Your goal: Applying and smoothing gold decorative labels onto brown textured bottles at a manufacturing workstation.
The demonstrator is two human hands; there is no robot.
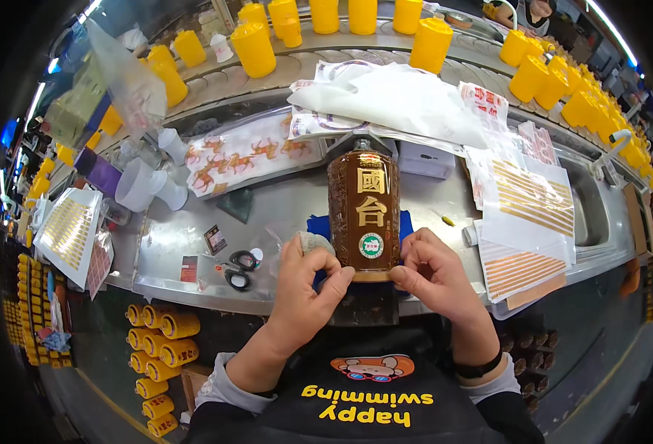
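Note:
A brown bottle (pixel 363 200) with large gold characters and a round green-and-white label lies or leans in front of me, its base toward me. Along that base runs a thin gold strip (pixel 371 277). My left hand (pixel 308 292) pinches at the strip's left end, thumb and forefinger together. At the other end my right hand (pixel 437 274) is closed in a similar pinch, thumb against the bottle's lower edge. A grey-white cloth piece (pixel 315 242) shows by my left fingers. Blue cloth (pixel 406 223) lies under the bottle.
Black scissors (pixel 237 277) and a small yellow-handled tool (pixel 443 217) lie on the steel table. Sheets of gold strips (pixel 530 222) are at right, a sheet of horse decals (pixel 245 159) at back left. Yellow bottles (pixel 254 50) stand along the conveyor behind.

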